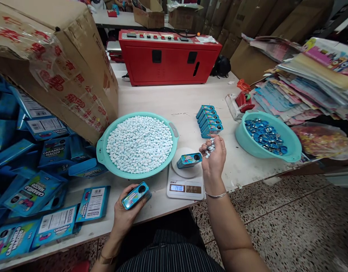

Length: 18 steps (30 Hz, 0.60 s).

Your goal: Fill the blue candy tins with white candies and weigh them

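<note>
Your right hand [215, 160] sits just off the right end of the tin on the scale [189, 160]

In the head view, the tin on the scale lies to the left of your right fingertips, with its narrow face up. Its long axis runs left to right, the right end slanting slightly toward the far side, and the round dark opening [197, 158] is at that right end. So the opening is on your right hand's side, and that hand is much the nearer. You can't tell whether your fingertips touch the tin or stop just beside it.

Your right fingers are curled up into a cup around loose white candies [210, 148]. Your left hand [125, 209] is near and to the left, thumb and fingers pinching the sides of the held tin [136, 195]; its dark opening is toward the far right end, and its long axis slants from near left to far right.

Under the first tin, the scale [185, 194] has its display lit. The candy bowl [101, 152] is to the far left of it, full of candies. A row of tins [209, 122] stands beyond your right hand, and the bowl of lids [254, 145] is to the right.
</note>
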Available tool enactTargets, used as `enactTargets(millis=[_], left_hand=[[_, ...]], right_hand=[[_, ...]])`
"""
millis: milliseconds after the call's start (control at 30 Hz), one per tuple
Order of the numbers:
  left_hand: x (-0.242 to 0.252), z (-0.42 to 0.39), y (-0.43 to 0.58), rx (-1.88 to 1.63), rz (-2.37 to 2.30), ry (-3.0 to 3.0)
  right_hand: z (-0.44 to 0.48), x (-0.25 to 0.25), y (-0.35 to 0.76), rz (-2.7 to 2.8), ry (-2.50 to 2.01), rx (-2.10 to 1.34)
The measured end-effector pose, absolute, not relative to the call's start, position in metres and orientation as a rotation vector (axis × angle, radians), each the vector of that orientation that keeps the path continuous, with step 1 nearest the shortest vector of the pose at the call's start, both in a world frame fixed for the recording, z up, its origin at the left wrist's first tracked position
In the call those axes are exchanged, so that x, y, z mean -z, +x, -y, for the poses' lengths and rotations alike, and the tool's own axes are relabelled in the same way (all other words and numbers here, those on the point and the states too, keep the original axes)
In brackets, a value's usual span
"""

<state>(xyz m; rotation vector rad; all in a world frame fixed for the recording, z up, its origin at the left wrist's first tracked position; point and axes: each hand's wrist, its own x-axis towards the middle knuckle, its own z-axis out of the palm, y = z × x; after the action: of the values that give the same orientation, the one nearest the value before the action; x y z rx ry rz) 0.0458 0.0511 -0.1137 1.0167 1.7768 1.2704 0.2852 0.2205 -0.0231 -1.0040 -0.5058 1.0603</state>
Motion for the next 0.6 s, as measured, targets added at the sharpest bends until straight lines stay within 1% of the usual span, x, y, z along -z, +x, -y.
enactTargets(millis=[600], left_hand=[[0.1154,-0.0515,0.0442,-1.275,-1.793,1.083]], right_hand=[[-0.2202,0.0243,0.2797,0.559,-1.012,-0.987]])
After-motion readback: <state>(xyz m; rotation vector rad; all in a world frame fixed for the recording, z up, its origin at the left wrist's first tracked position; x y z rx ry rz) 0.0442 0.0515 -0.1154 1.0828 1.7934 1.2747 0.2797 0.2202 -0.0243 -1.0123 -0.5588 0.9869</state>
